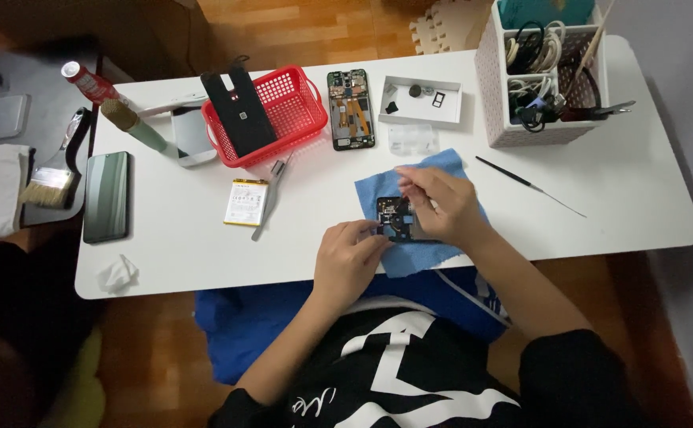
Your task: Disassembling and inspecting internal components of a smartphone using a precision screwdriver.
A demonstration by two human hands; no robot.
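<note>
**Steady the small black part on the blue cloth**

Head view: your left hand (pixel 348 257) rests at the near edge of the blue cloth (pixel 441 170), fingers curled against the left side of the small black phone part (pixel 395 219) and pinning it down. Your right hand (pixel 440 204) comes over the part from the far side, fingertips pinched together above its upper edge; whether they hold anything tiny, the picture is too small to tell. The part lies flat on the cloth, near the table's front edge.

To work well here, keep the left hand low and firm so the part cannot slide on the cloth, and let the right wrist rest on the table (pixel 600 198) for fine control. Work over the cloth, so that anything loose lands on it.

Farther off lie the opened phone body (pixel 351 108) beside the red basket (pixel 303 107), the white tray (pixel 421 103) with small bits, the battery (pixel 246 202) with tweezers (pixel 271 194) just beside it, and the thin black probe (pixel 528 185) to your right.
</note>
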